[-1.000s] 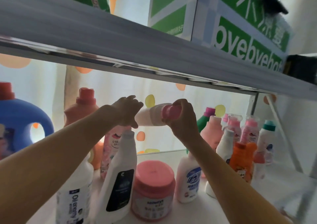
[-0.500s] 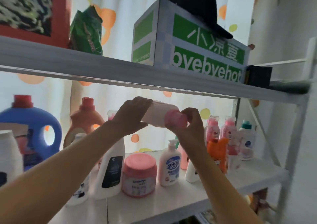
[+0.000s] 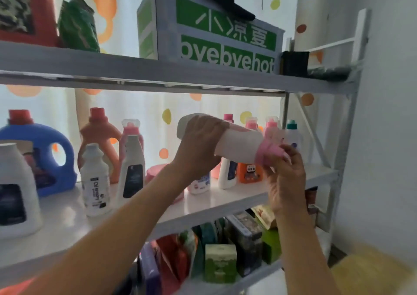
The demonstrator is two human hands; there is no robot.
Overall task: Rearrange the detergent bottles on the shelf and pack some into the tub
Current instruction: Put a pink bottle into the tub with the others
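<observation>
I hold a white bottle with a pink cap (image 3: pixel 239 144) on its side in front of the middle shelf (image 3: pixel 225 202). My left hand (image 3: pixel 198 145) grips its body near the base. My right hand (image 3: pixel 284 166) has its fingers around the pink cap end. Along the shelf stand a blue jug (image 3: pixel 38 150), an orange bottle (image 3: pixel 99 134), two white bottles (image 3: pixel 94 179) (image 3: pixel 133 168), a pink-lidded jar (image 3: pixel 155 172) partly hidden by my arm, and several small pink, orange and white bottles (image 3: pixel 250 172) at the right. No tub is in view.
A large white bottle (image 3: pixel 15 188) stands at the near left. The upper shelf carries a green and white box (image 3: pixel 225 35), a green bag (image 3: pixel 77 27) and a red box (image 3: pixel 22 8). The lower shelf holds packed boxes (image 3: pixel 221 263). A white wall (image 3: pixel 388 136) is at the right.
The view has pulled back and lowered. Both hands have carried the pink-capped bottle rightward and out toward me, still lying sideways.
</observation>
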